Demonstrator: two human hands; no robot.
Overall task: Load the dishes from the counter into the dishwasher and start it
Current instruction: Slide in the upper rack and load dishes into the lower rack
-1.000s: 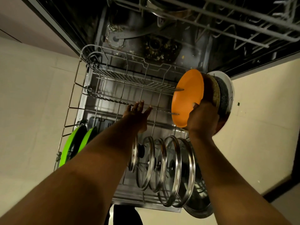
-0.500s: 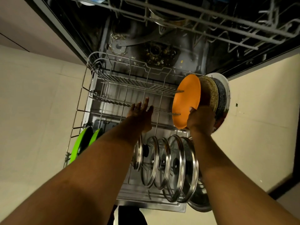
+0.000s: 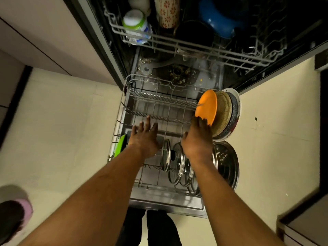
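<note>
Two bare arms reach over the pulled-out grey wire lower rack (image 3: 142,96) of an open dishwasher. At the rack's far right corner we see four dishes stood on edge in a row. The round orange plate (image 3: 206,106) is innermost, then a speckled tan plate (image 3: 222,114), a dark grey plate (image 3: 234,116) and a white-rimmed plate (image 3: 237,98) outermost. We judge they are racked upright and close together so that spray reaches both faces and room is saved.

The right hand (image 3: 197,137) is released, its fingers straight. The fingertips (image 3: 201,120) touch the orange plate's near lower edge, most likely to steady it between the tines. The left hand (image 3: 144,137) hovers over the rack's middle with fingers spread, grasping nothing. We cannot tell whether it touches the wire.

On the rack's near right side, steel-rimmed glass lids (image 3: 177,162) stand on edge in their own row, with a large round steel dish (image 3: 226,164) leaning at the outer edge. Bright green plates (image 3: 120,145) stand on the near left side. Above the rack's far end, the upper wire rack (image 3: 195,48) carries a blue pot (image 3: 220,23), a red-flowered cup (image 3: 166,11) and a white tub with a green band (image 3: 134,23).

Bare tines across the rack's far half suggest there is space for more dishes. Starting the machine is not yet done.
</note>
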